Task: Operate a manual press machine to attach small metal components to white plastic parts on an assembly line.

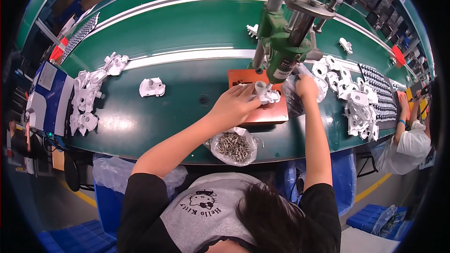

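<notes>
My left hand is closed on a white plastic housing with a round collar. The housing rests on an orange block, right below the tip of a green bench press. My right hand is at a clear plastic bag with dark contents, beside the block's right edge. Its fingers are bent and partly hidden at the bag, so what they hold cannot be made out. In front of the block lies an open clear bag of metal screws.
White housings lie piled at the left and right; a single housing sits left of the block. Further right is a tray of dark round parts. A blue-and-white machine stands far left. Another person works at the right.
</notes>
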